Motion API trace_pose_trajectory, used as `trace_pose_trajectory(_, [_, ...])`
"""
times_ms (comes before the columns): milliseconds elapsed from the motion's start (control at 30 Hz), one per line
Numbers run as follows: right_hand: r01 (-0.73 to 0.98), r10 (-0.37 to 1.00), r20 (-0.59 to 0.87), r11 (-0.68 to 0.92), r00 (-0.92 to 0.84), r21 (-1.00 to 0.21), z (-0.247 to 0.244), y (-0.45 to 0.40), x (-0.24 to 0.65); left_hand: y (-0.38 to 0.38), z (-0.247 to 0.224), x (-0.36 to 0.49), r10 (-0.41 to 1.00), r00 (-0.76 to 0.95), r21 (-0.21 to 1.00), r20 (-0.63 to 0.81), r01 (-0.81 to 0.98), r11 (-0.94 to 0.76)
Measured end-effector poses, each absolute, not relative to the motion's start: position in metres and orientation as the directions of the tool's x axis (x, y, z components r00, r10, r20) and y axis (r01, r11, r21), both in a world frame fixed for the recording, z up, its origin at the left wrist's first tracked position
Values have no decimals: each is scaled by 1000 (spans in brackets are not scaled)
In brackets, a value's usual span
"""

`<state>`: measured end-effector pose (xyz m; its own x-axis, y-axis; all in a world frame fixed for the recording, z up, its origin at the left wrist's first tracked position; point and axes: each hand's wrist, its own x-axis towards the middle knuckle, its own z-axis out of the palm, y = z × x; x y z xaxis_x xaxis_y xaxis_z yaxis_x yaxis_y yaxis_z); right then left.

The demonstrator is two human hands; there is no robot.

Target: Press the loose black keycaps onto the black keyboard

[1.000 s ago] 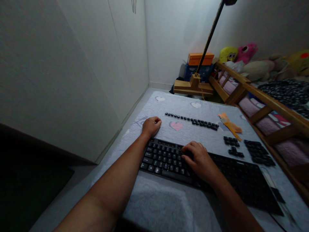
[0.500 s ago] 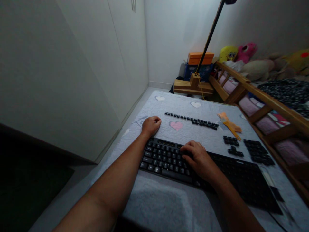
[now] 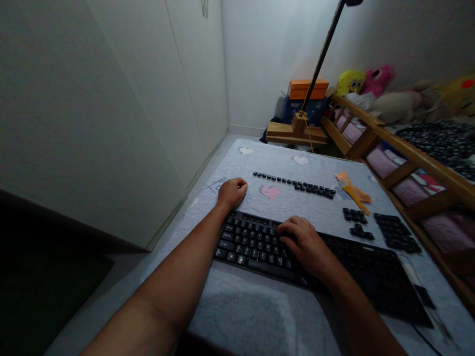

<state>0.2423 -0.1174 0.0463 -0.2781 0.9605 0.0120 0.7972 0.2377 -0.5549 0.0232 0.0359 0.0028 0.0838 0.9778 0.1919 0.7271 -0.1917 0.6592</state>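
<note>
Black keycaps [image 3: 294,182] lay off the keyboard [image 3: 386,278], toward twelve and two o'clock; letter keys [image 3: 252,239] remained seated. Left hand [image 3: 232,193] curled, right hand [image 3: 302,242] arched over them, grips unclear.

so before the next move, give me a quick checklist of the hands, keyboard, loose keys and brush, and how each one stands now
1. Black rectangular keyboard lying flat on the pale heart-patterned cloth: ok.
2. Right hand over the keyboard's upper part: ok.
3. Grip of the right fingers on a key: cannot tell, contact hidden.
4. Left hand beyond the keyboard's left end, off its keys: ok; whether it holds anything, cannot tell.
5. Long row of small black keycaps lined up apart from both hands: ok.
6. Flat brush with orange handle away from both hands: ok.
</note>
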Motion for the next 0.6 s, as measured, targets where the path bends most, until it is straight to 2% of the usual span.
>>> trace_pose_trajectory(400, [821,957,36,265,-287,-506,44,-117,242,36,2,23,978,84,655,193,730,-192])
trace_pose_trajectory(600, [838,958,4,252,-286,-483,45,-117,240,36,2,23,979,86,654,183,733,-187])
